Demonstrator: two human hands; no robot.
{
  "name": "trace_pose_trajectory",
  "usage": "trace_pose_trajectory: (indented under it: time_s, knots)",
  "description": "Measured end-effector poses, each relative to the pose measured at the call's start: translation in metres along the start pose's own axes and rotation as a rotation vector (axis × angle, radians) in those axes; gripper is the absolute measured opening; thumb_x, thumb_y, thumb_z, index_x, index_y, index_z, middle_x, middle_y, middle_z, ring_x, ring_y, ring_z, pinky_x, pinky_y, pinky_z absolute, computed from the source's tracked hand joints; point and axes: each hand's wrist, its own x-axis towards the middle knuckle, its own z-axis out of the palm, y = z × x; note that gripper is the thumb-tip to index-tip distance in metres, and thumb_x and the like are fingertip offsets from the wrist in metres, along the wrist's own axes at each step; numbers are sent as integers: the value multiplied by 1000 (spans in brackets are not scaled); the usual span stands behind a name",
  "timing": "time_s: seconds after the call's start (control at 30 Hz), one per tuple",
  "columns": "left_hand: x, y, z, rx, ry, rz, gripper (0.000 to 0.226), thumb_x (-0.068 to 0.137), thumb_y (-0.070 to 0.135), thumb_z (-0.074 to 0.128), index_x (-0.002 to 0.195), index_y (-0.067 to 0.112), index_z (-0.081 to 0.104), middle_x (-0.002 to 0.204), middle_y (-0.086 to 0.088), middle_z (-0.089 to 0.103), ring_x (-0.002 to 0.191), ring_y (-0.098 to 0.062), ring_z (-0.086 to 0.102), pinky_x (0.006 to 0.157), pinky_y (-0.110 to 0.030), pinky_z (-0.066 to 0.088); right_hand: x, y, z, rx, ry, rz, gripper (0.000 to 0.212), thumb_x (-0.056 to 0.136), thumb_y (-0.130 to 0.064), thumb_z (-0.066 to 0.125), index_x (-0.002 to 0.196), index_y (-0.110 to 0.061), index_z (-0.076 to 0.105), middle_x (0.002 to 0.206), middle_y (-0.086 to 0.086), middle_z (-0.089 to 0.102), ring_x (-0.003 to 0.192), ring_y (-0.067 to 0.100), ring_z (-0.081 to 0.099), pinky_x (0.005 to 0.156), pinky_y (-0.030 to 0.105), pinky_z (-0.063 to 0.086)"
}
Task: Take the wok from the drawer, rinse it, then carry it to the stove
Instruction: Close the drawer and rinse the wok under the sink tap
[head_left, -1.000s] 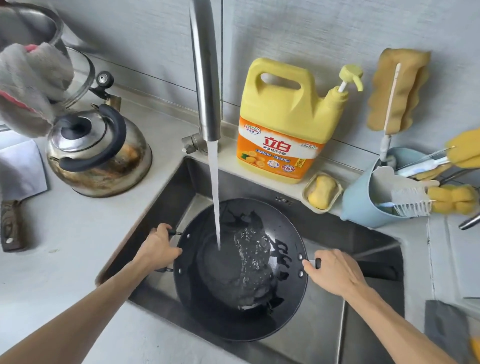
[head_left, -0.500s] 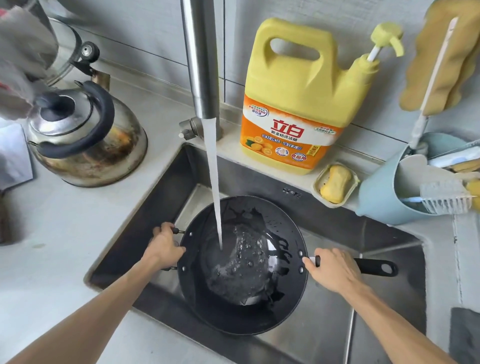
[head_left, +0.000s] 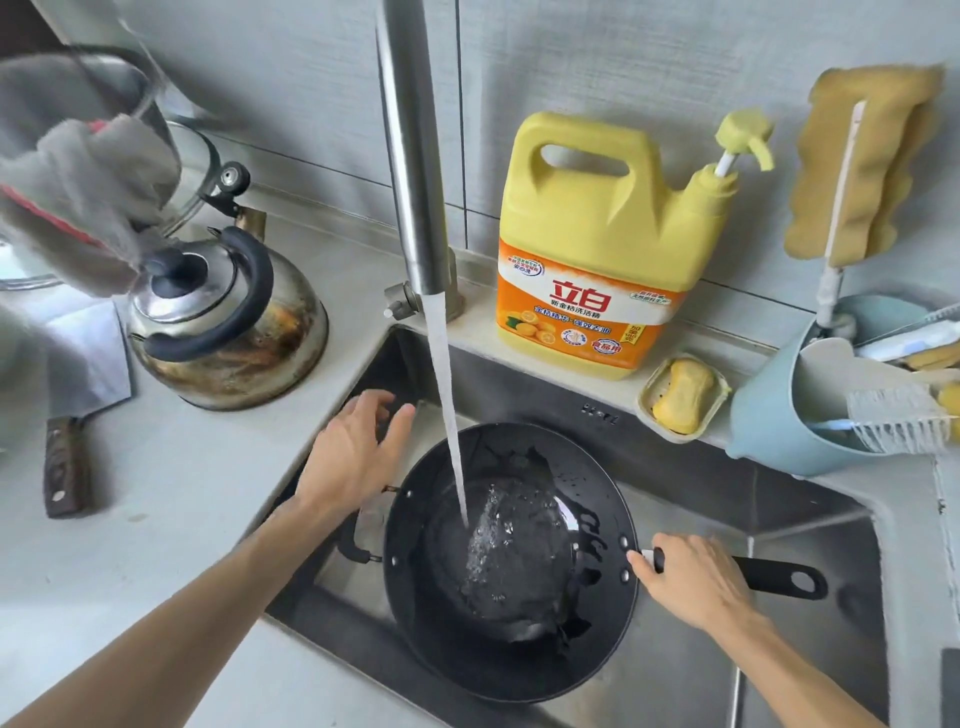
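Rinsing is the step in hand: the recessed stainless steel sink (head_left: 810, 525) holds the round black wok (head_left: 571, 519), which sits under the tall steel tap (head_left: 413, 156). The white water stream (head_left: 447, 400) strikes the wok's centre, where water is pooling. The big yellow detergent jug (head_left: 602, 228) stands on the ledge behind the wok, well apart.

Your left hand (head_left: 353, 452) hovers left of the wok with fingers spread, gripping nothing; the small loop handle (head_left: 358, 545) below it is free. Your right hand (head_left: 696, 582) is curled around the long black handle (head_left: 779, 574) just beside the rim.

Risk: one-handed support. If the pooled water shifts, the wok may tip and spill. A wet handle may slip during lifting.
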Motion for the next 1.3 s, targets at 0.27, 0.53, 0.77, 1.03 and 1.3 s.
trace_pose_trajectory:
  time_s: [0.27, 0.53, 0.77, 1.03, 1.3]
  knots:
    - [69, 53, -59, 187, 182, 59, 56, 107, 62, 40, 111, 10, 61, 108, -22, 73, 88, -44, 65, 76, -44, 49, 0, 3, 3, 36, 26, 2, 53, 101, -65, 51, 70, -22, 51, 64, -8, 51, 70, 22, 60, 65, 36, 41]
    - [75, 59, -59, 291, 115, 63, 44, 110, 43, 44, 92, 6, 61, 100, -24, 72, 82, -44, 63, 78, -48, 53, 4, 6, 11, 12, 21, -22, 53, 100, -65, 51, 66, -25, 43, 59, -8, 44, 67, 23, 55, 69, 36, 40]
    - [78, 65, -51, 396, 146, 180, 39, 111, 38, 44, 97, 5, 59, 96, -21, 69, 77, -41, 61, 72, -48, 54, 5, 8, 15, 15, 28, -22, 51, 100, -66, 50, 71, -24, 52, 62, -8, 49, 66, 22, 56, 69, 37, 43]
    - [28, 13, 6, 267, -36, 40, 55, 101, 54, 58, 138, 13, 59, 136, -13, 63, 117, -39, 67, 95, -51, 58, 1, 6, 10, 49, 24, -6, 51, 100, -63, 53, 68, -24, 50, 59, -8, 47, 67, 24, 57, 67, 38, 42]
    - [-12, -101, 95, 217, -424, -259, 76, 94, 54, 74, 154, 37, 30, 146, -18, 43, 95, -43, 74, 94, -51, 61, 2, 4, 6, 75, 3, 21, 55, 99, -62, 56, 63, -23, 40, 56, -7, 44, 67, 27, 57, 63, 38, 40]
